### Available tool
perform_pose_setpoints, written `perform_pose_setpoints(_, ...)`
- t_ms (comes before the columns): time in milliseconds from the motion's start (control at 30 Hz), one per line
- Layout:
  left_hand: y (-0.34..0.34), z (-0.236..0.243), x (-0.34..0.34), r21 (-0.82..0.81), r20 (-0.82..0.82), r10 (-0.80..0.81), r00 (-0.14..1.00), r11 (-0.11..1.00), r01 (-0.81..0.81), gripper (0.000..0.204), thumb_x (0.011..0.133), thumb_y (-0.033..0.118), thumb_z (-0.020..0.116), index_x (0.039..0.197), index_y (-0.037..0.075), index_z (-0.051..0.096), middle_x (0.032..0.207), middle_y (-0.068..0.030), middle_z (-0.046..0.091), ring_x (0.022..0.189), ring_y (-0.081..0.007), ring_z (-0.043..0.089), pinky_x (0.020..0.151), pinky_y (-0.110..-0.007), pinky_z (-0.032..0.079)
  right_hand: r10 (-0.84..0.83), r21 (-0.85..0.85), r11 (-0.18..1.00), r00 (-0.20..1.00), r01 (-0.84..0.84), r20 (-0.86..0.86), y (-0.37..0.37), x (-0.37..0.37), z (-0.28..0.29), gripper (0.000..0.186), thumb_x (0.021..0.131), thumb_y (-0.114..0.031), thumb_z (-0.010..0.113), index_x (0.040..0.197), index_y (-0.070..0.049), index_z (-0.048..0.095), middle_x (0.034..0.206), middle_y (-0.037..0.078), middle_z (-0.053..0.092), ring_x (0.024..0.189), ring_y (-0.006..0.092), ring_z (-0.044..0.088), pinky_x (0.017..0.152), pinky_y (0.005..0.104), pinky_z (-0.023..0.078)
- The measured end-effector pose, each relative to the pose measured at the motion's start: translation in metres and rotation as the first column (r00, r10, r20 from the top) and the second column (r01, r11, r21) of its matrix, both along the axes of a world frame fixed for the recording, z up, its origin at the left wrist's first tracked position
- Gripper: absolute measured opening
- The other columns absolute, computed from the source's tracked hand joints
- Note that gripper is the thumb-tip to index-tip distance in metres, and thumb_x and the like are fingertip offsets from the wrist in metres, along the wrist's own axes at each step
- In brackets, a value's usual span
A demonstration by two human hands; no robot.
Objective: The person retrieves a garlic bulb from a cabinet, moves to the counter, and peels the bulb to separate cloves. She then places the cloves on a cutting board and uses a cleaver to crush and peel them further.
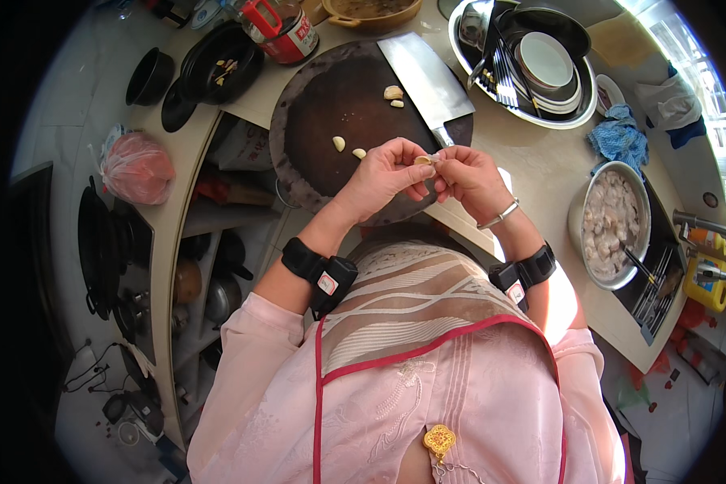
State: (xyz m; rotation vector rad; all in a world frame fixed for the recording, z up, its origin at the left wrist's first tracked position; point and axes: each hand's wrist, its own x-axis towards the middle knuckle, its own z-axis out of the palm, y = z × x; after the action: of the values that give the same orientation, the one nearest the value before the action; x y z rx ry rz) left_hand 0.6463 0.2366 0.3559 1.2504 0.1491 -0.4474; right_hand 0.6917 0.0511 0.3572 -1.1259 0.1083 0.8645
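Note:
Both my hands meet over the near right part of a round dark cutting board point(315, 105). Between thumb and fingers, my left hand point(387, 176) pinches a garlic clove point(424, 160). My right hand point(469, 176) pinches at the same clove from the other side, its fingertips closed on the pale skin. Peeled garlic cloves point(339, 143) lie on the board left of my hands, and more garlic point(393, 93) sits further back. A cleaver point(427, 77) rests on the board's right side, its handle end near my right fingers.
A metal basin of dishes point(569, 123) stands at the back right. Right of me, a metal bowl of pale raw meat point(613, 218) sits by the sink. Black pans point(218, 68) and a red-lidded jar point(286, 32) are at the back left; a red plastic bag point(141, 168) rests on the left counter.

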Motion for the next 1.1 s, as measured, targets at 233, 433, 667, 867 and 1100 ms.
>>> perform_pose_setpoints(233, 0.002, -0.004, 0.002, -0.239, -0.128, -0.001, 0.992, 0.970, -0.030, 0.018, 0.096, 0.017, 0.054, 0.107, 0.003, 0.057, 0.090, -0.0049, 0.063, 0.072, -0.0108, 0.063, 0.063, -0.024, 0.055, 0.014, 0.094, 0.996, 0.991, -0.001, -0.133, -0.001, 0.002, -0.001, 0.014, 0.089, -0.011, 0.060, 0.095, 0.001, 0.059, 0.079, 0.006, 0.063, 0.062, 0.0115, 0.059, 0.055, 0.0248, 0.050)
perform_pose_setpoints(433, 0.010, -0.011, 0.001, -0.332, -0.123, 0.074, 0.990, 0.937, -0.112, 0.027, 0.098, 0.016, 0.047, 0.117, -0.001, 0.054, 0.097, -0.0102, 0.065, 0.079, -0.0152, 0.066, 0.070, -0.027, 0.057, -0.038, 0.098, 0.994, 0.993, 0.049, -0.109, 0.002, 0.001, -0.005, 0.013, 0.090, -0.011, 0.058, 0.094, 0.001, 0.059, 0.079, 0.007, 0.063, 0.062, 0.0120, 0.059, 0.054, 0.0250, 0.050)
perform_pose_setpoints(667, 0.017, -0.017, -0.002, -0.479, -0.181, 0.108, 0.978, 0.859, -0.183, 0.031, 0.098, 0.014, 0.040, 0.122, -0.003, 0.051, 0.105, -0.0133, 0.063, 0.087, -0.0194, 0.066, 0.077, -0.030, 0.056, -0.093, 0.079, 0.992, 0.991, 0.100, -0.092, 0.007, -0.003, -0.009, 0.013, 0.089, -0.010, 0.057, 0.096, 0.001, 0.058, 0.080, 0.007, 0.063, 0.064, 0.0122, 0.060, 0.055, 0.0255, 0.051)
perform_pose_setpoints(867, 0.015, -0.018, -0.004, -0.432, -0.225, 0.127, 0.966, 0.875, -0.216, 0.027, 0.097, 0.012, 0.049, 0.120, -0.002, 0.052, 0.106, -0.0128, 0.063, 0.088, -0.0178, 0.066, 0.076, -0.028, 0.056, -0.100, 0.078, 0.992, 0.994, 0.104, -0.047, 0.012, -0.005, -0.008, 0.015, 0.091, -0.012, 0.056, 0.099, 0.000, 0.058, 0.085, 0.008, 0.063, 0.070, 0.0132, 0.062, 0.059, 0.0262, 0.052)
perform_pose_setpoints(1100, 0.006, -0.014, -0.006, -0.199, -0.140, 0.179, 0.974, 0.958, -0.204, 0.026, 0.093, 0.007, 0.055, 0.118, 0.000, 0.054, 0.102, -0.0088, 0.063, 0.085, -0.0136, 0.064, 0.074, -0.024, 0.056, 0.030, -0.142, 0.990, 0.972, 0.003, 0.234, 0.017, -0.012, -0.001, 0.026, 0.088, -0.020, 0.066, 0.102, 0.000, 0.057, 0.085, 0.006, 0.063, 0.072, 0.0104, 0.061, 0.058, 0.0241, 0.050)
